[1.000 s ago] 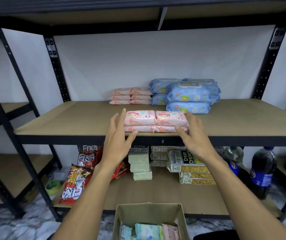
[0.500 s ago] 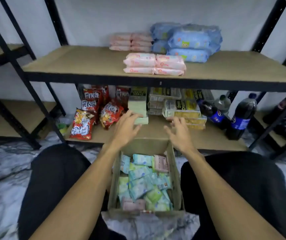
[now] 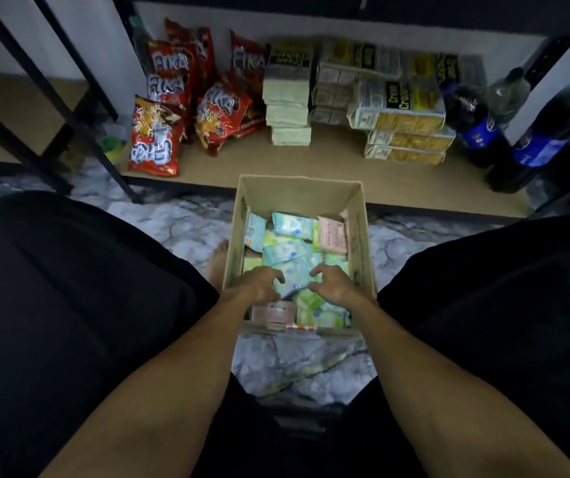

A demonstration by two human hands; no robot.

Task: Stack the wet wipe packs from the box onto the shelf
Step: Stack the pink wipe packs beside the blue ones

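l hand, r hand on packs in box; fika bags behind

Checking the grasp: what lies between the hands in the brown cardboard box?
Head view: a pale teal wet wipe pack, flanked by left hand and right hand.

Matt cardboard box; glossy plastic wipe packs; marbled floor.

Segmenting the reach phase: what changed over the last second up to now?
Both hands left the pink packs on the upper shelf and dropped into the box: left hand and right hand now curl over a teal pack; grip unclear. Unchanged: box on the floor, snacks and crackers below.
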